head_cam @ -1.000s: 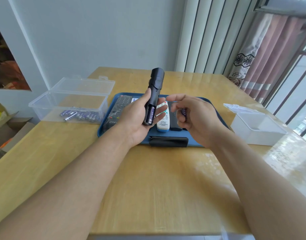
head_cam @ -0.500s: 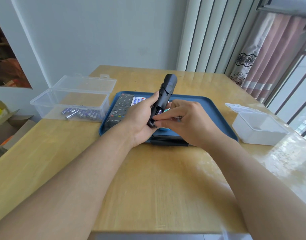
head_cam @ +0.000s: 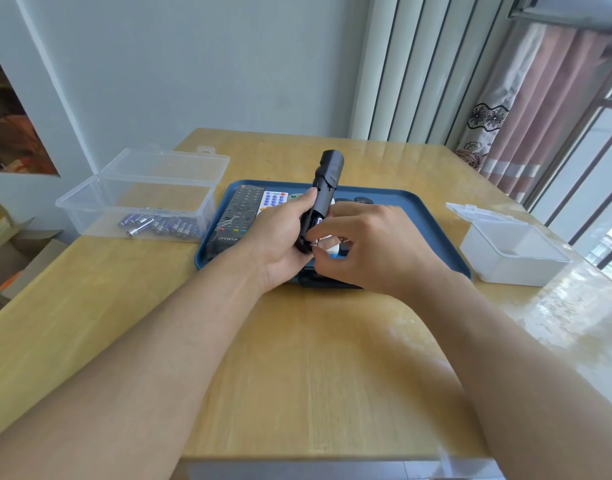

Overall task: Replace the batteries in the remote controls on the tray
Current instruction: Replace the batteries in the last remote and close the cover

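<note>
Left hand [head_cam: 276,244] grips black remote [head_cam: 321,195] upright above blue tray [head_cam: 418,216]. Right hand [head_cam: 373,247] pinches battery [head_cam: 315,241] at remote's lower end. Beyond, long remote [head_cam: 237,216] on tray; spare batteries [head_cam: 159,224] in clear box [head_cam: 89,209] left.

Wooden counter [head_cam: 297,358], light glossy top, glare on its right part. Directly on it: blue tray [head_cam: 432,216] at centre, w/ remotes on it. Left of tray, just beside it: clear plastic box [head_cam: 100,199], lid [head_cam: 166,166] open & hinged back, loose batteries [head_cam: 159,224] inside along near wall. Right of tray, near but apart: white plastic box [head_cam: 512,252], lid also open. Near side of tray: bare wood, forearms above it
</note>
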`<state>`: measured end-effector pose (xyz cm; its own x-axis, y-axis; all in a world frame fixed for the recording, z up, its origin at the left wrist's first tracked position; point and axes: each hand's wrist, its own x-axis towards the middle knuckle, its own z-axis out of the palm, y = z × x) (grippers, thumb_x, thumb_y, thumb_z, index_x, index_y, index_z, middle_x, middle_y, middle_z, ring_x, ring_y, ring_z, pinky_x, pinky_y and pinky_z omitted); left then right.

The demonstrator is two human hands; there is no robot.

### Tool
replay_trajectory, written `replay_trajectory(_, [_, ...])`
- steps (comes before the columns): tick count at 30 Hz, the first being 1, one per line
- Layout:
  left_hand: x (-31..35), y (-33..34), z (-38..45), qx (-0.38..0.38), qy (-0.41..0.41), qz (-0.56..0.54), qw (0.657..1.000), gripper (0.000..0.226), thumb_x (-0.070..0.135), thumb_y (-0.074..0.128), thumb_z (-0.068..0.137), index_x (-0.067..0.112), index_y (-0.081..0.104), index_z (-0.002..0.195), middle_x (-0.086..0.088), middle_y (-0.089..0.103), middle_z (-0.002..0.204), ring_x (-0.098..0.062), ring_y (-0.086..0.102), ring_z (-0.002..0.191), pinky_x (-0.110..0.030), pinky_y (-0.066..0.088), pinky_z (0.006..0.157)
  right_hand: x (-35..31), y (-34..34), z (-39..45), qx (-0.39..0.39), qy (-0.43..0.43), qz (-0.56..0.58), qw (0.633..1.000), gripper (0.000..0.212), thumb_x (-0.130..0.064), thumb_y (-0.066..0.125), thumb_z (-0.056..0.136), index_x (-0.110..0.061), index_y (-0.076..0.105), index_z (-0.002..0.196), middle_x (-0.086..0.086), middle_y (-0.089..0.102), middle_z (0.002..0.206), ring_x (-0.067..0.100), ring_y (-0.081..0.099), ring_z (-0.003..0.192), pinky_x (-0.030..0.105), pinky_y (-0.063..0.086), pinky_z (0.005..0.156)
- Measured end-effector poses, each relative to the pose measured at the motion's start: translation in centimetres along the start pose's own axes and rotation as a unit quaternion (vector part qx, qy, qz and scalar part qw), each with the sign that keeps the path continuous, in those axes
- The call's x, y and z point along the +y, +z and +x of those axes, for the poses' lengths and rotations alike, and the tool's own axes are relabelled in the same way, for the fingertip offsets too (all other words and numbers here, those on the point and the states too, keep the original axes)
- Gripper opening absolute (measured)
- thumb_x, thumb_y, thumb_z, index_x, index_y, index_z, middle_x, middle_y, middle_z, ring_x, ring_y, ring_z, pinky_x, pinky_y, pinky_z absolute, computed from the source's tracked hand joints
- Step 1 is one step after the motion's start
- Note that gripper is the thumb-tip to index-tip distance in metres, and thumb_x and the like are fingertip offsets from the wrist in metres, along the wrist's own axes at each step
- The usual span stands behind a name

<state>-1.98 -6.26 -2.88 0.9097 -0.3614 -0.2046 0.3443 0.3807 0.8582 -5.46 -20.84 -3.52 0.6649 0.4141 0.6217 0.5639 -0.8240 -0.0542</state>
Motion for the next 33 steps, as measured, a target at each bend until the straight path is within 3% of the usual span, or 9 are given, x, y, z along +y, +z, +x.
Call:
replay_trajectory(6, [0.3,-0.2,0.1,0.011,-0.021,-0.015,1.0,0.035,0.027,0.049,0.107,0.003,0.063,0.128,-0.005,0.066,0.081,-0.016,0.06,0.066,-0.025,0.054,0.051,0.1,0.4,-0.1,0.004,-0.007,0.031,0.999,0.021,-0.021,0.06,0.081,-0.024,0.078,0.091,-0.009,0.057,0.07,0.019,0.049,0.055,0.035,0.048,0.049])
replay_trajectory(10, [0.5,-0.6,0.2,0.01,-0.04,-0.006,0.999,0.042,0.028,0.047,0.108,0.002,0.056,0.14,-0.014,0.063,0.113,-0.025,0.059,0.096,-0.037,0.056,0.086,0.8,0.4,-0.2,-0.055,0.004,0.079,0.995,0.024,-0.028,0.065,0.09,-0.03,0.076,0.111,0.0,0.062,0.082,0.022,0.059,0.07,0.04,0.054,0.062])
replay_trajectory(14, [0.6,-0.8,0.1,-0.026,-0.06,0.002,0.998,0.041,0.029,0.042,0.109,0.002,0.06,0.135,-0.017,0.066,0.115,-0.028,0.067,0.089,-0.03,0.059,0.063,1.4,0.6,0.0,-0.069,0.022,0.106,0.992,0.021,-0.024,0.074,0.089,-0.027,0.078,0.11,0.006,0.059,0.086,0.021,0.055,0.073,0.042,0.051,0.065])
replay_trajectory(18, [0.5,-0.8,0.3,-0.037,-0.061,-0.005,0.997,0.037,0.029,0.04,0.11,0.004,0.064,0.122,-0.014,0.066,0.1,-0.02,0.065,0.077,-0.029,0.061,0.067,0.9,0.5,0.2,-0.039,0.095,0.213,0.972,0.015,-0.021,0.078,0.085,-0.026,0.08,0.099,0.01,0.057,0.083,0.01,0.049,0.07,0.016,0.042,0.068])
replay_trajectory(20, [0.3,-0.8,0.6,-0.035,-0.05,-0.006,0.998,0.039,0.027,0.04,0.11,0.002,0.062,0.13,-0.018,0.07,0.115,-0.025,0.069,0.089,-0.037,0.061,0.087,0.6,-0.1,0.6,0.0,0.163,0.313,0.936,0.012,-0.021,0.075,0.088,-0.03,0.078,0.094,0.01,0.057,0.083,0.007,0.051,0.072,0.011,0.04,0.073])
replay_trajectory(23, [0.1,-0.6,0.7,-0.017,-0.032,-0.038,0.999,0.039,0.026,0.041,0.11,-0.001,0.062,0.129,-0.02,0.07,0.115,-0.03,0.075,0.089,-0.042,0.062,0.085,0.4,-1.4,1.0,0.059,0.237,0.483,0.841,0.017,-0.03,0.06,0.097,-0.025,0.076,0.094,0.004,0.067,0.089,0.027,0.052,0.077,0.035,0.046,0.079])
replay_trajectory(25, [0.4,-0.7,0.9,-0.004,-0.008,-0.089,0.996,0.039,0.027,0.042,0.11,-0.002,0.059,0.13,-0.018,0.072,0.106,-0.03,0.076,0.085,-0.043,0.063,0.084,0.6,-1.9,1.3,0.069,0.289,0.588,0.752,0.026,-0.031,0.049,0.103,-0.02,0.072,0.093,0.0,0.073,0.098,0.021,0.061,0.082,0.031,0.05,0.08])
replay_trajectory(29, [1.1,-0.8,0.8,0.043,0.051,-0.176,0.982,0.037,0.028,0.045,0.109,-0.001,0.058,0.128,-0.015,0.072,0.097,-0.029,0.074,0.084,-0.043,0.061,0.09,1.4,-1.7,1.3,0.062,0.389,0.696,0.6,0.021,-0.029,0.045,0.106,-0.012,0.057,0.102,0.008,0.069,0.091,0.015,0.061,0.072,0.02,0.049,0.054])
replay_trajectory(33, [2.6,-1.2,0.5,0.099,0.087,-0.223,0.966,0.033,0.027,0.045,0.109,0.0,0.06,0.118,-0.015,0.07,0.094,-0.026,0.069,0.074,-0.038,0.065,0.069,2.5,-0.6,4.2,-0.045,0.463,0.661,0.589,0.021,-0.029,0.048,0.106,-0.009,0.053,0.112,0.006,0.053,0.075,0.009,0.042,0.049,0.015,0.029,0.033])
